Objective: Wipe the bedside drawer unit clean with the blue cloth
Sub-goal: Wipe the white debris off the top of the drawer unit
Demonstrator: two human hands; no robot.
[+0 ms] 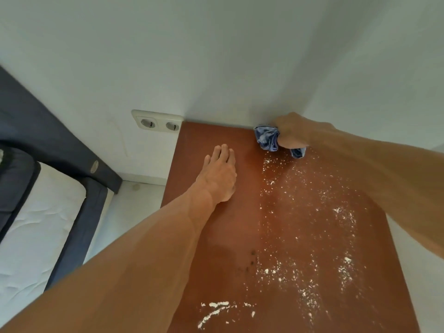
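White wall fills the background, and against it is set the reddish-brown top of the bedside drawer unit, whose long axis is seen running from the near edge of the view away to the wall. Over the right half of that top white powder is scattered in specks and streaks, while the left half is seen bare. At the far end, just short of the wall, the blue cloth is held bunched in the right hand; the fingers are curled closed around it, and crumpled folds are pushed out to the left of the knuckles and again below them, down against the wood. The left hand is laid flat on the top, palm down, with its fingers straight, pressed together and pointed toward the wall; nothing is held in it. Beyond those fingertips and to their left a double wall socket is mounted. Further left, well apart from both hands, a dark blue bed frame and a white mattress are seen. A small round badge is fixed on the frame, but its writing cannot be read.
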